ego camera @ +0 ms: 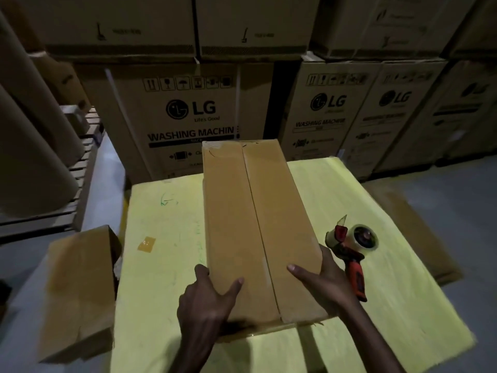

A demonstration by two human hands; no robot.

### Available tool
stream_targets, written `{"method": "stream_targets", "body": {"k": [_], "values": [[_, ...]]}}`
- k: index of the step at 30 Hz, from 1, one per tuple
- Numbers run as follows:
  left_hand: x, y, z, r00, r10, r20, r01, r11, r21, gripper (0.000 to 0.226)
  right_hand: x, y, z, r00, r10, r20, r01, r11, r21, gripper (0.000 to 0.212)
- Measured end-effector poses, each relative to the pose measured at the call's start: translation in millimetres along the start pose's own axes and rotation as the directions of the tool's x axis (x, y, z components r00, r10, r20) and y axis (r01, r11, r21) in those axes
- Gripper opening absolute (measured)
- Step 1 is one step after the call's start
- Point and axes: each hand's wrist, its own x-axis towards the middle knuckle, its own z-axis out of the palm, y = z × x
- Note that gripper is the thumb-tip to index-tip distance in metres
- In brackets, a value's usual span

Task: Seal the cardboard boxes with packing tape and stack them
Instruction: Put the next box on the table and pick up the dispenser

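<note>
A long brown cardboard box (255, 216) lies on the yellow work surface (161, 238), flaps closed, with a bare seam running down its top. My left hand (207, 297) grips its near left corner, thumb on top and fingers around the side. On the near right edge my right hand (320, 278) holds the box, thumb across the top. A tape dispenser (355, 251) with a red-orange handle and a clear tape roll lies on the surface just right of my right hand.
A second cardboard box (80, 289) sits off the surface's left edge. A loose tape scrap (146, 243) sticks to the yellow surface. Large washing-machine cartons (188, 117) are stacked behind. Big brown paper rolls (29, 130) stand at left. Flat cardboard (419, 232) lies on the floor at right.
</note>
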Motion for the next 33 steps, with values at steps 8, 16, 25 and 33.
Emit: {"method": "stream_targets", "body": {"k": [8,16,25,33], "values": [[36.8,33.2,-5.6,0.966,0.198,-0.166,-0.17,0.971,0.169,0.085,32.5,-6.4,-33.5,0.994,0.102,0.045,-0.103,0.994,0.03,0.065],[56.2,46.9,21.9,0.94,0.299,-0.163,-0.297,0.954,0.038,0.084,101.6,99.6,-48.5,0.754,0.461,-0.468,-0.462,0.878,0.121,0.082],[34.7,33.5,40.8,0.938,0.283,-0.2,-0.291,0.957,-0.012,0.083,130.0,131.5,-71.2,0.826,0.482,-0.294,-0.479,0.874,0.086,0.049],[-3.4,24.1,65.8,0.963,0.187,-0.195,-0.196,0.98,-0.027,0.084,87.8,91.5,-76.9,0.842,0.524,-0.127,-0.372,0.735,0.567,0.011]]}}
